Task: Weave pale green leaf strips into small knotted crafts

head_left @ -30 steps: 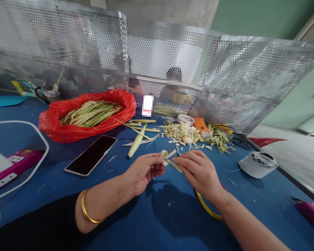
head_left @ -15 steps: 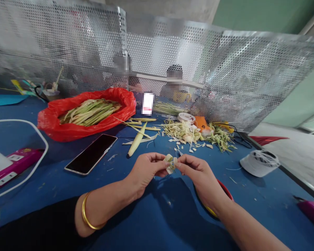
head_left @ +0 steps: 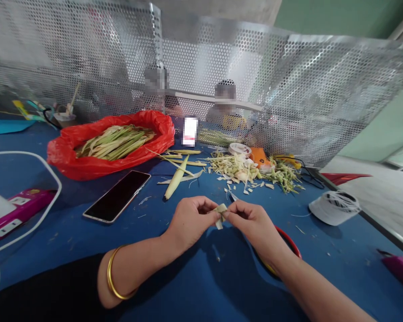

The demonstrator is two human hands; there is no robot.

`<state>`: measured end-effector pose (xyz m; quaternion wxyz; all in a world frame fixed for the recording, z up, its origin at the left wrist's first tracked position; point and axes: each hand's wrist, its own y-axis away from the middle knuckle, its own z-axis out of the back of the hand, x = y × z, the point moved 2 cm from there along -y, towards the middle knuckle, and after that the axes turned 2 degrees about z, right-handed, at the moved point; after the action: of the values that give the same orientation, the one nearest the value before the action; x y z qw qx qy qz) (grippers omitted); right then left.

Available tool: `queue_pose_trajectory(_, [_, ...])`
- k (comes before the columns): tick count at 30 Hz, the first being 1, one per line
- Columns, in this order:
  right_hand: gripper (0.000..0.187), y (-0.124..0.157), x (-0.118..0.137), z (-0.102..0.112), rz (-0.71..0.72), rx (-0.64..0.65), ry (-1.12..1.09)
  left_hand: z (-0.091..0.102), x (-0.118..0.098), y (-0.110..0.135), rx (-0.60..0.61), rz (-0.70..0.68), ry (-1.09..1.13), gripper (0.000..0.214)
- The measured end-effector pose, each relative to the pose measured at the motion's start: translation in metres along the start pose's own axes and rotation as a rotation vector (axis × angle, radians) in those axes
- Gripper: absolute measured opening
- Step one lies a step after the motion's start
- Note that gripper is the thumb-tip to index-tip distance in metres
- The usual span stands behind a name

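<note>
Both hands meet over the blue table [head_left: 174, 286] and pinch one small folded strip of pale leaf [head_left: 220, 211]. My left hand [head_left: 190, 220], a gold bangle [head_left: 112, 279] on its wrist, holds the strip's left end with fingers curled. My right hand [head_left: 250, 222] grips the right end between thumb and fingertips. Under my right wrist a red and yellow ring-shaped object [head_left: 287, 241] lies on the table, mostly hidden.
A red plastic bag [head_left: 87, 158] of green leaf strips sits back left, a black phone [head_left: 117, 196] beside it. Leaf stalks [head_left: 176, 176] and cut scraps [head_left: 251, 172] lie ahead. A white spool [head_left: 334, 206] is right, a pink box [head_left: 11, 213] left. Perforated metal screen [head_left: 289, 89] behind, people beyond.
The leaf strip, loosely coiled with a long end a second ago, is now folded small between both hands, which have closed together and shifted slightly nearer.
</note>
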<state>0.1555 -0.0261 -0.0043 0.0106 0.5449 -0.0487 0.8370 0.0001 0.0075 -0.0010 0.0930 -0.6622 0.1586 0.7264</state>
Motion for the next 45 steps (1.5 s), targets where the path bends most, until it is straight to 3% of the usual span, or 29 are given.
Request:
queue_pose_trajectory(8, [0.022, 0.003, 0.009, -0.003, -0.015, 0.009, -0.272, 0.001, 0.0, 0.001, -0.001, -0.105, -0.139, 0.009])
queue_pose_trajectory(13, [0.019, 0.005, 0.017, -0.004, 0.024, 0.151, -0.295, 0.001, 0.002, 0.0, 0.041, -0.12, -0.156, 0.01])
queue_pose_trajectory(17, [0.019, 0.005, 0.013, -0.002, 0.058, 0.128, -0.206, 0.001, -0.001, 0.003, 0.04, -0.135, -0.261, 0.013])
queue_pose_trajectory(23, [0.022, 0.006, 0.009, 0.005, 0.17, -0.052, 0.195, -0.001, 0.0, 0.006, 0.079, -0.147, -0.392, 0.012])
queue_pose_trajectory(29, [0.024, 0.001, 0.007, 0.008, 0.244, -0.096, 0.229, -0.003, 0.004, 0.004, 0.208, -0.097, -0.325, 0.008])
queue_pose_trajectory(34, [0.023, 0.0, 0.004, 0.005, 0.241, -0.147, 0.21, -0.004, 0.0, 0.004, 0.301, -0.013, -0.109, 0.008])
queue_pose_trajectory(38, [0.024, 0.006, 0.012, 0.002, 0.376, -0.108, 0.195, -0.006, -0.002, 0.005, 0.362, 0.122, 0.055, 0.009])
queue_pose_trajectory(41, [0.022, 0.01, 0.016, 0.0, 0.472, -0.077, 0.216, -0.007, -0.003, 0.007, 0.414, 0.167, 0.051, 0.008])
queue_pose_trajectory(45, [0.023, 0.01, 0.013, -0.002, 0.422, -0.084, 0.217, -0.006, -0.003, 0.008, 0.434, 0.209, 0.023, 0.008])
